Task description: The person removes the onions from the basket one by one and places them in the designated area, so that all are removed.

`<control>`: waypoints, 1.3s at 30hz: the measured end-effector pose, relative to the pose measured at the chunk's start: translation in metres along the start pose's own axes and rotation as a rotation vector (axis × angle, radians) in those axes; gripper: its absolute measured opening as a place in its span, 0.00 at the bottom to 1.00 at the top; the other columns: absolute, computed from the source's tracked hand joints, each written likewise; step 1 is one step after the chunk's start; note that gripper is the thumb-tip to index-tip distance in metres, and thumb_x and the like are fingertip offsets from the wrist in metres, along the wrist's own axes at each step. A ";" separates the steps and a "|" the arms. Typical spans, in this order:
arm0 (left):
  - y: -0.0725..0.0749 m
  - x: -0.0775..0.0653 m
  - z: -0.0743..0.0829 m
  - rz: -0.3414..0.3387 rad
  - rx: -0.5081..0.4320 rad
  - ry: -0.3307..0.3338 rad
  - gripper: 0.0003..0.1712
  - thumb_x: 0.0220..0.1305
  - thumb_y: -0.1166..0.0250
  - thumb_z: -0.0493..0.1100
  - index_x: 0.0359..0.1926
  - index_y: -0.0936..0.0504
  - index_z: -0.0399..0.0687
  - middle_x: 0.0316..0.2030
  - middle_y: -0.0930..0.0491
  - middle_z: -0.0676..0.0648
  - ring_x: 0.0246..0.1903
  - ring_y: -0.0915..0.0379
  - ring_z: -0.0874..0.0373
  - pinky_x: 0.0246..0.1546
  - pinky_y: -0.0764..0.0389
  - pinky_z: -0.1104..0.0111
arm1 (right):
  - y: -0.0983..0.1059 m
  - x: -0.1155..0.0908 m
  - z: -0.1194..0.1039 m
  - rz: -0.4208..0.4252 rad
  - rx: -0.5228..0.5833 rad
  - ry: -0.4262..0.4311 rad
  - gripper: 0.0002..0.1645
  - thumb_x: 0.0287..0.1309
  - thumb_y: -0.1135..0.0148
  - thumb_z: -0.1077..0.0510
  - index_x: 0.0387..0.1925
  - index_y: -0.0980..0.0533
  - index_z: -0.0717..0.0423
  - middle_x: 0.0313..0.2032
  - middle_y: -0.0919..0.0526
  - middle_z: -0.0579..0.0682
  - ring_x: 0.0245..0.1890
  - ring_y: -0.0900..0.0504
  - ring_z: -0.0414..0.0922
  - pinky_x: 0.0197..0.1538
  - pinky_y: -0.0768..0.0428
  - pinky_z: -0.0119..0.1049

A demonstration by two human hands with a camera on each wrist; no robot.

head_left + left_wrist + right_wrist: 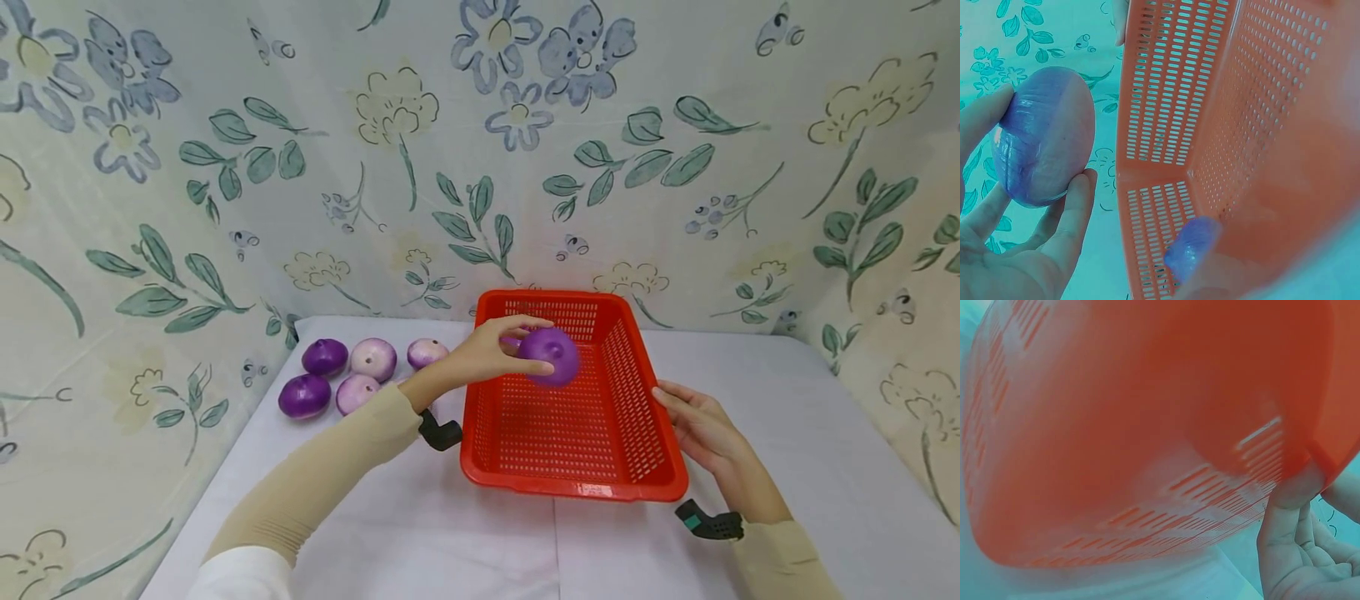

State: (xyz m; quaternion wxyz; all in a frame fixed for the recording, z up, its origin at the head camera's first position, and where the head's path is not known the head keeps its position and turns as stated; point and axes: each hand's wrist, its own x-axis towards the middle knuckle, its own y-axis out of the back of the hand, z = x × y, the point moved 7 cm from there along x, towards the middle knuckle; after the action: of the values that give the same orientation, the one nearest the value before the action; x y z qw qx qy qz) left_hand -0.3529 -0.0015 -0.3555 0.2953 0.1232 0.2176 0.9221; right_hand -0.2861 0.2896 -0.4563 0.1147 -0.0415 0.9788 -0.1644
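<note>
My left hand [491, 348] holds a purple red onion [552, 357] over the red plastic basket [573, 492]. In the left wrist view, thumb and fingertips are spread around that onion [1047, 137]. Another purple onion [1190, 250] shows inside the basket, largely hidden in the head view behind my left hand. My right hand [701, 425] grips the basket's right rim, thumb and fingers at the edge, as the right wrist view also shows. Left of the basket, several onions [325, 357] lie on the table, some deep purple, some pale; my left forearm covers part of this group.
A white cloth covers the table [405, 533]. Behind it and at both sides hangs a floral fabric [517, 208]. The basket has slotted walls [1166, 94] and stands near the middle of the table, its far end close to the fabric.
</note>
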 end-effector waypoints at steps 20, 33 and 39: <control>0.044 -0.063 -0.033 0.084 -0.114 0.115 0.38 0.55 0.24 0.55 0.67 0.26 0.63 0.60 0.25 0.48 0.51 0.20 0.49 0.51 0.19 0.54 | 0.000 -0.001 0.001 -0.023 0.021 0.013 0.09 0.73 0.45 0.59 0.45 0.19 0.47 0.42 0.14 0.45 0.40 0.16 0.41 0.45 0.16 0.35; 0.067 -0.110 -0.061 0.159 -0.123 0.205 0.38 0.55 0.24 0.55 0.67 0.26 0.66 0.62 0.27 0.47 0.58 0.26 0.43 0.52 0.20 0.52 | -0.001 0.000 0.001 -0.020 0.036 0.005 0.10 0.73 0.45 0.59 0.44 0.18 0.46 0.42 0.14 0.45 0.39 0.16 0.41 0.45 0.16 0.35; 0.076 -0.132 -0.072 0.178 -0.094 0.237 0.39 0.55 0.24 0.56 0.68 0.27 0.67 0.63 0.28 0.45 0.58 0.27 0.41 0.53 0.21 0.50 | -0.002 0.001 0.000 -0.033 0.045 0.011 0.10 0.73 0.45 0.60 0.45 0.19 0.47 0.42 0.14 0.45 0.39 0.16 0.41 0.44 0.16 0.35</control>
State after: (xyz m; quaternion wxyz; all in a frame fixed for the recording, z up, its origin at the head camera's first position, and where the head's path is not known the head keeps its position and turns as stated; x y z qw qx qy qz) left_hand -0.3108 -0.1597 -0.3957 0.1902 0.0181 0.1957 0.9619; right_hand -0.2864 0.2880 -0.4562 0.1075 -0.0543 0.9747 -0.1883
